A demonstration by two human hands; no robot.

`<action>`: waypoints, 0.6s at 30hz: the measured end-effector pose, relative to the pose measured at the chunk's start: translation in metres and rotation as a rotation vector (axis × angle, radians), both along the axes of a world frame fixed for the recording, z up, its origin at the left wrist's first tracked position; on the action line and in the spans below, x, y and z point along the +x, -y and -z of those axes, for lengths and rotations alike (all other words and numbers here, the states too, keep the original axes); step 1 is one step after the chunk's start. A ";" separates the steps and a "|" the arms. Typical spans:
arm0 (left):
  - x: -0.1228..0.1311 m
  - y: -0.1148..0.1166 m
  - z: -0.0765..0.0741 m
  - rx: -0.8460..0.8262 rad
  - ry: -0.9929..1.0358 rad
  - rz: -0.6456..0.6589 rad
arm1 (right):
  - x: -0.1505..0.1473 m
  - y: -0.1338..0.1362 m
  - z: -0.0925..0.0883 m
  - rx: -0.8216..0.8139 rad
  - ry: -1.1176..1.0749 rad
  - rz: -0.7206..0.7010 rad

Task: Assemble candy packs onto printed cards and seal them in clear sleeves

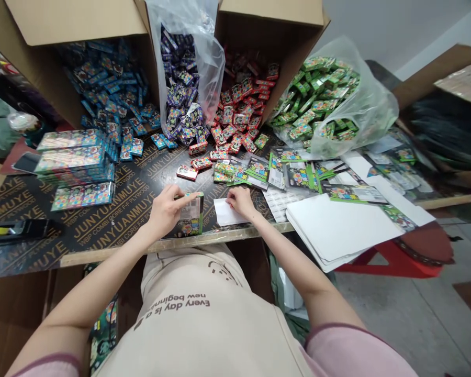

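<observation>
My left hand [168, 208] is closed around a small open display box [191, 213] with a green printed front, standing near the table's front edge. Just to its right, my right hand [240, 201] rests with fingers bent on a small white card [224, 213] lying flat on the dark plywood table [102, 220]. Small red packets [188, 172] and green packets [223, 173] lie loose just beyond both hands.
At the back, cardboard boxes spill blue packets [110, 99] and red packets [239, 110]; plastic bags hold purple packets [180, 89] and green packets [317, 94]. Filled display boxes [74, 157] are stacked left. White sheets [337, 228] and flat green cartons [298, 175] lie right. A tape dispenser [15, 230] sits at the left edge.
</observation>
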State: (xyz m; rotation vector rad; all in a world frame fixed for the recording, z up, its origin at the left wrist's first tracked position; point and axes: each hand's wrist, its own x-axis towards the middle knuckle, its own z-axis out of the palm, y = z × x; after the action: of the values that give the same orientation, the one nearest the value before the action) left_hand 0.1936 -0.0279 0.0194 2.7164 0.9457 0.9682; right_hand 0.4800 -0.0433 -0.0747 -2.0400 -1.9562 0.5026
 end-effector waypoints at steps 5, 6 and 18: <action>0.002 0.003 -0.002 -0.094 0.167 -0.033 | -0.001 0.014 0.007 0.096 -0.079 0.002; 0.002 0.003 -0.002 -0.118 0.202 -0.038 | 0.000 0.016 0.008 0.112 -0.118 0.029; 0.002 0.012 -0.003 -0.072 0.288 -0.058 | -0.092 0.016 -0.089 0.469 -0.841 -0.230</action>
State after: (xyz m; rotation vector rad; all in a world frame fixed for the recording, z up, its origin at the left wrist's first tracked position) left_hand 0.1953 -0.0397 0.0229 2.4163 0.9860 1.2661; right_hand 0.3881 -0.0596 0.0145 -1.0613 -1.5667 0.7160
